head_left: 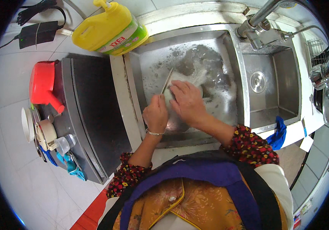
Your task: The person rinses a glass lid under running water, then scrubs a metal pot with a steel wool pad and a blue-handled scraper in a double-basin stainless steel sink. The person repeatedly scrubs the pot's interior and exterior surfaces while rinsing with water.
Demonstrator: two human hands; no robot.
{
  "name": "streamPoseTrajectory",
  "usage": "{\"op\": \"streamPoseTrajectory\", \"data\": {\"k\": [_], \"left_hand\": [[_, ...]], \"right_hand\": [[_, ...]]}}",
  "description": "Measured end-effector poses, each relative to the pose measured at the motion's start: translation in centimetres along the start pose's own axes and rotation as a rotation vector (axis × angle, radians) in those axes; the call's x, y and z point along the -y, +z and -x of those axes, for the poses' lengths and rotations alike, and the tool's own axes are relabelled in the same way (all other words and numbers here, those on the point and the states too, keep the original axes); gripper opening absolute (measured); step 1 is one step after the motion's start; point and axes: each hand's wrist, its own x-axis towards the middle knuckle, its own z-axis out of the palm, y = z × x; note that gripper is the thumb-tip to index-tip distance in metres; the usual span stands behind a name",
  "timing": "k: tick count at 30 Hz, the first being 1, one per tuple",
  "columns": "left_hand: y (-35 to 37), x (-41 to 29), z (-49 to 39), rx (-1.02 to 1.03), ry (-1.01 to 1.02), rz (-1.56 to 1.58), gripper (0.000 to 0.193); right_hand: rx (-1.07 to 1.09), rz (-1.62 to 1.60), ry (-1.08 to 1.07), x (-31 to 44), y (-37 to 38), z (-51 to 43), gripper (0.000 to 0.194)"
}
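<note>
My left hand (pixel 155 112), with a bracelet at its wrist, grips a thin, straight item (pixel 167 80), perhaps a utensil or the edge of a dish, over the large steel sink basin (pixel 137 83). Close beside it, my right hand (pixel 189 105) reaches its bent fingers over something pale at the water's surface; whether it holds this cannot be told. Cloudy, foamy water (pixel 210 66) fills much of the basin. A pale curved edge shows just past the right hand, its object unclear. Whatever lies deeper in the water is hidden.
A yellow detergent jug (pixel 109 28) stands at the upper left. The faucet (pixel 250 28) rises between the large basin and a smaller one (pixel 288 83). A blue cloth (pixel 278 135) hangs near the right edge. A red dipper (pixel 42 83) and cups rest on a dark cabinet (pixel 69 120).
</note>
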Motion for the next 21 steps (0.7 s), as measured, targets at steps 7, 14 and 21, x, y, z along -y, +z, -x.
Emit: {"op": "streamPoseTrajectory", "data": {"k": [7, 14, 21], "left_hand": [[-0.1, 1.2, 1.2, -0.061, 0.063, 0.049, 0.022], [0.0, 1.6, 2.0, -0.100, 0.067, 0.112, 0.019], [-0.1, 2.1, 2.2, -0.090, 0.057, 0.119, 0.017]], "right_hand": [[0.585, -0.145, 0.289, -4.6, 3.3, -4.0, 0.032], [-0.024, -0.079, -0.215, 0.5, 5.0, -0.8, 0.019], [0.462, -0.110, 0.222, -1.2, 4.7, -4.5, 0.017]]}}
